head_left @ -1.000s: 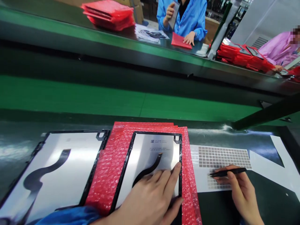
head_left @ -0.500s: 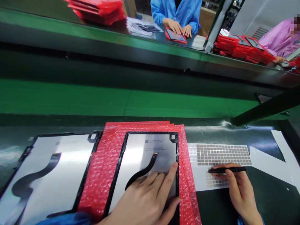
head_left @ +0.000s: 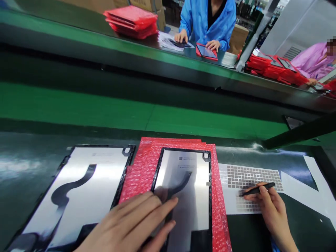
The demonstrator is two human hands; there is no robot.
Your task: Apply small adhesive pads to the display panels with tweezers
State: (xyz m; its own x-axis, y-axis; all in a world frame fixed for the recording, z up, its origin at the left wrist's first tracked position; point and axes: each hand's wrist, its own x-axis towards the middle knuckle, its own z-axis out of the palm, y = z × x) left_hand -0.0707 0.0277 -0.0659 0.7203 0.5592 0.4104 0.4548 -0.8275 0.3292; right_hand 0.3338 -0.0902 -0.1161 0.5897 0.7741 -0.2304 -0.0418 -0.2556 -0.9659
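My left hand (head_left: 136, 218) is over the lower left of a tablet screen panel (head_left: 195, 199), fingers stretched out and holding nothing. The panel lies back side up, silver with a black frame and a dark ribbon cable (head_left: 181, 187). A small grey square (head_left: 208, 183) sits on its right edge. Red bubble-wrap sleeves (head_left: 139, 175) lie under it. My right hand (head_left: 273, 206) is closed on slim black tweezers (head_left: 258, 189), their tip over the lower part of a white sheet of small grey square stickers (head_left: 253, 176). Whether the tip grips a sticker is too small to tell.
A second screen panel (head_left: 97, 189) lies at left. White paper strips (head_left: 301, 185) are at right, near a dark slanted post (head_left: 301, 134). Across the green gap, a co-worker in blue (head_left: 207, 24) handles items at another bench beside red sleeve stacks (head_left: 133, 21).
My left hand has drawn left and down off the panel's right edge, uncovering the small grey square. The tweezers have tilted, still over the sticker sheet. The view has shifted left.
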